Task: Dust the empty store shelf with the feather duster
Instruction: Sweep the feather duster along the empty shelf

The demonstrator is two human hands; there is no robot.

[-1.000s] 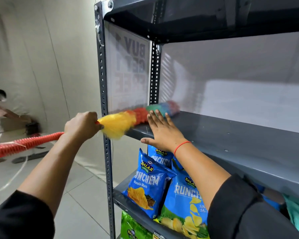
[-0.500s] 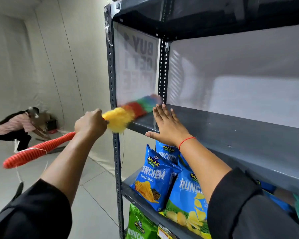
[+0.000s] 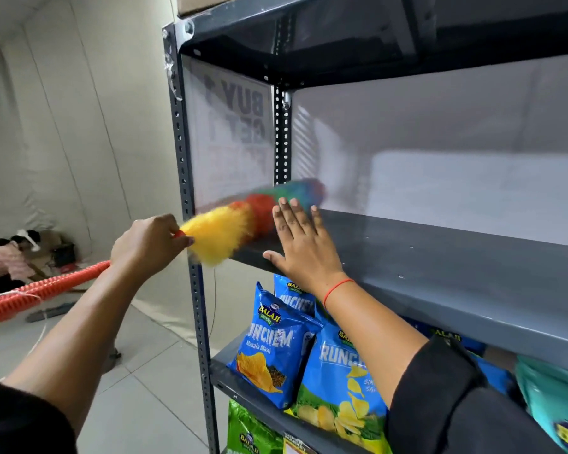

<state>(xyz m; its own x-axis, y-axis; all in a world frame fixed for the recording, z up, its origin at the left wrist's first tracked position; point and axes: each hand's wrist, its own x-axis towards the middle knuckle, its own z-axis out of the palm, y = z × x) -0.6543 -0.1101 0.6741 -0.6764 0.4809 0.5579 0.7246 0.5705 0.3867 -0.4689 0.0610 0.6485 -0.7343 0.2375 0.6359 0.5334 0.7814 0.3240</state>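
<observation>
The feather duster [image 3: 225,229] has a yellow, red, green and blue head, blurred, lying across the left end of the empty grey shelf [image 3: 440,267]. Its ribbed orange handle [image 3: 43,290] sticks out to the left behind my wrist. My left hand [image 3: 146,245] is shut on the handle just behind the yellow feathers, outside the shelf's front post. My right hand [image 3: 304,247] lies flat and open on the shelf's front left corner, fingers spread, right beside the duster head and covering part of it.
A grey perforated post [image 3: 186,204] stands between my hands. Blue chip bags [image 3: 273,347] fill the shelf below, green ones lower down. A paper sign [image 3: 233,132] covers the rack's left side. A person [image 3: 4,260] crouches on the floor far left.
The duster head has swept further in along the shelf's left end, toward the back. My right hand stays flat on the corner. The view has shifted slightly right and down.
</observation>
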